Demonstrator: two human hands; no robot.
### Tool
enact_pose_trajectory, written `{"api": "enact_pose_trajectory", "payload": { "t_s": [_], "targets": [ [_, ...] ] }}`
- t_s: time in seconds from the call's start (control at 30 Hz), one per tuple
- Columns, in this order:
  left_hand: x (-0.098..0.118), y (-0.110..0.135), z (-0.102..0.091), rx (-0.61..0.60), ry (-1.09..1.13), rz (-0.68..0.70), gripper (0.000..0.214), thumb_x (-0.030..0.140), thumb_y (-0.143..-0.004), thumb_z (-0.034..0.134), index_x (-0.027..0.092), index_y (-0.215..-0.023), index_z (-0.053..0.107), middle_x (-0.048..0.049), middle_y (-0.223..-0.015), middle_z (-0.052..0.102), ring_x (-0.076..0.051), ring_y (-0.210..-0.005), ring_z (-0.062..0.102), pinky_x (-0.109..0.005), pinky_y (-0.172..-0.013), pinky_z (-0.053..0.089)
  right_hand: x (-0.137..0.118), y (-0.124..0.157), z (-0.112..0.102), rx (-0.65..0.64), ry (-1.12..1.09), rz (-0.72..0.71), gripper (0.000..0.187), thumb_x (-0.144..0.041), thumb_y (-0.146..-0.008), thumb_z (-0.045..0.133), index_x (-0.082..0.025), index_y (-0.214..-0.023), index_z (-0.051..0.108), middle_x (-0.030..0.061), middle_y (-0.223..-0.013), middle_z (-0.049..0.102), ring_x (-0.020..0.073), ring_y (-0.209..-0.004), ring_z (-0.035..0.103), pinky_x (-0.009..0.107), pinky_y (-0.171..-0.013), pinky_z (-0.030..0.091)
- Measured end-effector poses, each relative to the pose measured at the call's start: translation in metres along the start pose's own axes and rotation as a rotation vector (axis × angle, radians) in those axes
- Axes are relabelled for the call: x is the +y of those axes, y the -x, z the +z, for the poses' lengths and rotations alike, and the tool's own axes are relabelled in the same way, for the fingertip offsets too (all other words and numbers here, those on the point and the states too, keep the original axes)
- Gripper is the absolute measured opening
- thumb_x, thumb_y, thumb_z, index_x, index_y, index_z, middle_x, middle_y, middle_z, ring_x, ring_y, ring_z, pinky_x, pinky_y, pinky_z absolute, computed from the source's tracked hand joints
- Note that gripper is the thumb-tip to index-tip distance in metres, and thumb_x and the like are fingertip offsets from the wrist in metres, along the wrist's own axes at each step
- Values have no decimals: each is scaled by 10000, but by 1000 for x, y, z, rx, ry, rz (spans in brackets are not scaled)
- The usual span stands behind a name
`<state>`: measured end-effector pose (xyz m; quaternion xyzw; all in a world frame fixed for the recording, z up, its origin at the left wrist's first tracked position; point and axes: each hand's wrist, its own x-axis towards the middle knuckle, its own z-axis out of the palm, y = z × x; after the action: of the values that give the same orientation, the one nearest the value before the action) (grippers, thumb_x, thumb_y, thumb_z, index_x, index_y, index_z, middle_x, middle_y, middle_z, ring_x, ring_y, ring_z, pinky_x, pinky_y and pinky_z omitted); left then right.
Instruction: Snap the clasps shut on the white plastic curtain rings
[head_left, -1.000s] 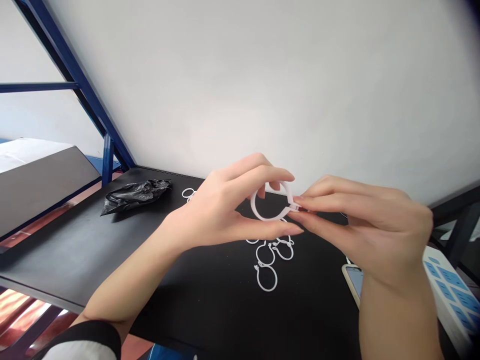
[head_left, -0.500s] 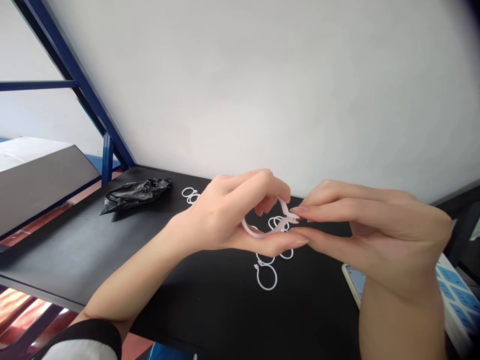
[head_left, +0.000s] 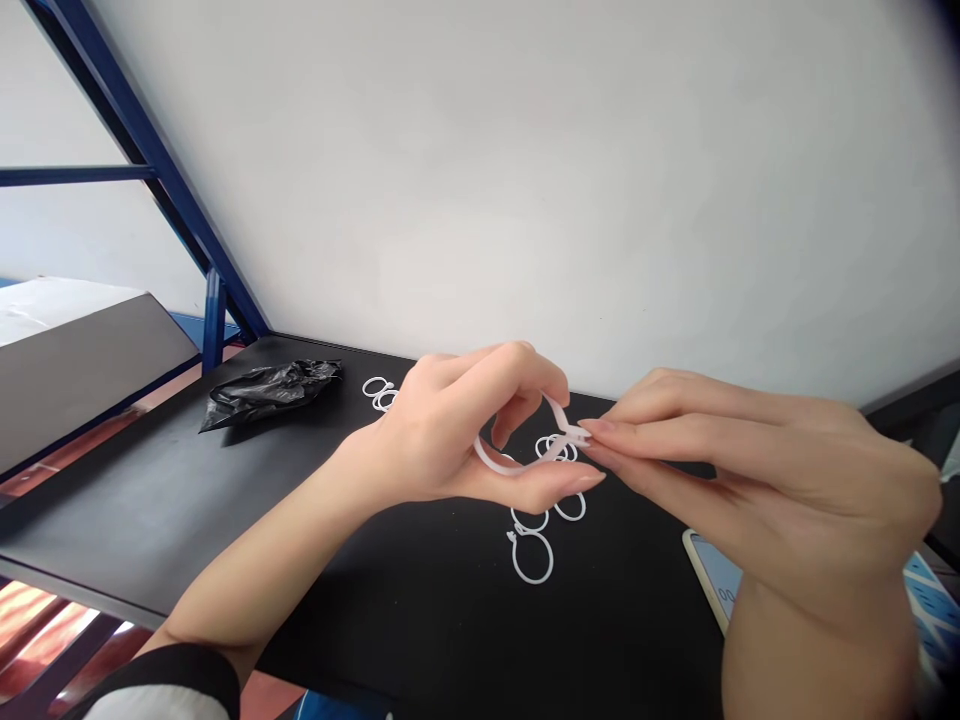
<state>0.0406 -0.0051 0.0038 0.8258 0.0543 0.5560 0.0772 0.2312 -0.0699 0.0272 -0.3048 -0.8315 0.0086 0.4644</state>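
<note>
My left hand (head_left: 442,430) curls around a white plastic ring (head_left: 551,453), its thumb below and its fingers above. The ring is held up over the black table, and its two tab-like ends meet at the right. Those ends are pinched between the thumb and fingertips of my right hand (head_left: 757,460). Beneath my hands, several similar white rings lie on the table, one loose ring (head_left: 532,581) nearest to me. Part of the held ring is hidden behind my left fingers.
The black tabletop (head_left: 420,610) meets a pale wall (head_left: 525,200). A crumpled black plastic bag (head_left: 274,390) lies at the back left, near more white rings (head_left: 377,379). A phone (head_left: 712,575) sits partly under my right wrist. A blue metal frame (head_left: 172,180) stands at left.
Both hands have shifted slightly left with the ring. My right thumb has risen and closed against the fingertips, pinching the ring's ends.
</note>
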Motion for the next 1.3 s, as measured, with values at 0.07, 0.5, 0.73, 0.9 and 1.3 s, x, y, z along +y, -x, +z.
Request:
{"api": "enact_pose_trajectory", "payload": {
  "t_s": [0.07,0.5,0.73,0.9,1.3],
  "targets": [
    [1,0,1,14,-3,1,269,383,-813,705,173,-831,537,100,-507,415,-44,-407,424,-158,-364,343,-2,-1,-1,-11,11,-3,232,-29,-785,701,-254,-843,716,0,-722,677,127,-582,602,262,-444,462],
    [6,0,1,35,-31,12,287,407,-822,705,184,-829,525,112,-504,350,-39,-389,383,-181,-354,310,-7,-7,-4,-33,-16,31,206,-48,-795,692,-248,-829,728,11,-700,678,138,-556,619,269,-442,467],
    [7,0,0,31,-35,5,287,394,-820,719,184,-834,524,112,-509,334,-38,-400,388,-185,-365,302,-6,-6,-5,-36,1,22,211,-61,-812,675,-266,-828,726,-2,-699,681,129,-551,610,261,-435,467],
    [7,1,1,27,-25,13,288,389,-822,720,181,-839,521,112,-515,339,-40,-404,377,-196,-364,295,-6,-7,-4,-30,5,6,207,-31,-796,679,-233,-819,720,13,-695,679,128,-569,612,255,-442,467],
    [0,1,-7,-148,-20,-112,383,526,-824,673,172,-855,531,72,-556,474,-53,-449,452,-183,-409,347,8,-2,0,-55,-20,61,150,-101,-829,676,-246,-814,707,-6,-712,692,133,-615,625,265,-535,491]
  ]
}}
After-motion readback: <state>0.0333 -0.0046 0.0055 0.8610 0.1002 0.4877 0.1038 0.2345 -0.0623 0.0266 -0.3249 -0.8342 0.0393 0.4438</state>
